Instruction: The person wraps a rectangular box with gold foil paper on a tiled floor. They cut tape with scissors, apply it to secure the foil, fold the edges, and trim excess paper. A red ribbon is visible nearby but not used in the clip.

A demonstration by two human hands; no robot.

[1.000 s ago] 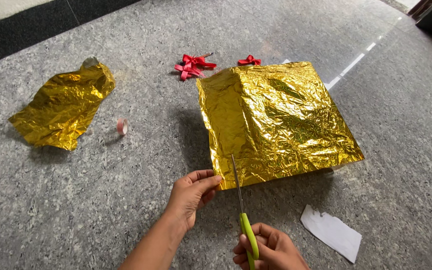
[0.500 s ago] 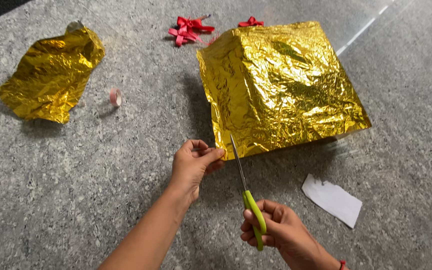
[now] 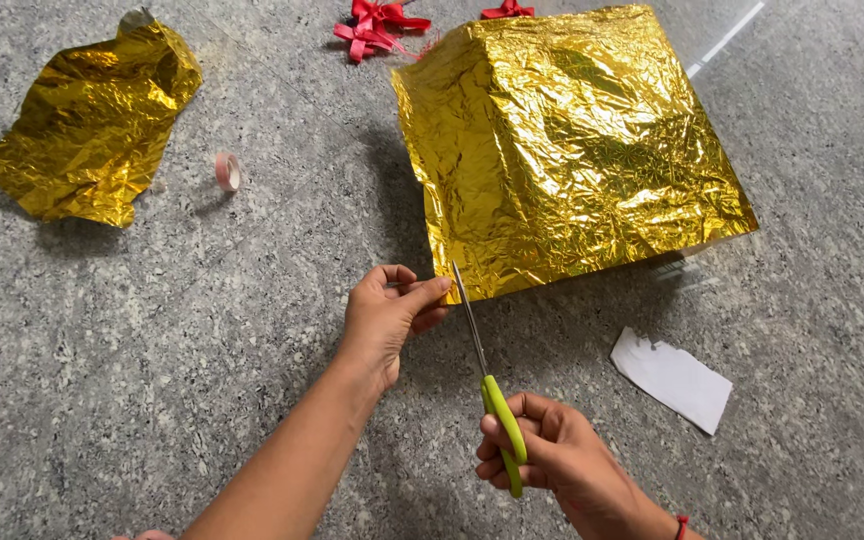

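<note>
2 hands: left hand (image 3: 384,322) pinches gold foil (image 3: 567,150) corner; right hand (image 3: 542,455) grips scissors (image 3: 482,372), blades apparently touching it.

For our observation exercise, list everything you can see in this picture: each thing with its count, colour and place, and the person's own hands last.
Foil-wrapped box: one, gold, upper middle of the floor.
Loose foil sheet: one, gold, crumpled, upper left.
Ribbon bows: a few, red, top edge behind the box.
Tape roll: one, pinkish, right of the loose foil sheet.
Paper scrap: one, white, lower right.
Scissors: one pair, green handles, blades at the foil's lower corner.
Floor: grey speckled stone.
Left hand: pinching the foil corner.
Right hand: holding the scissors.
</note>
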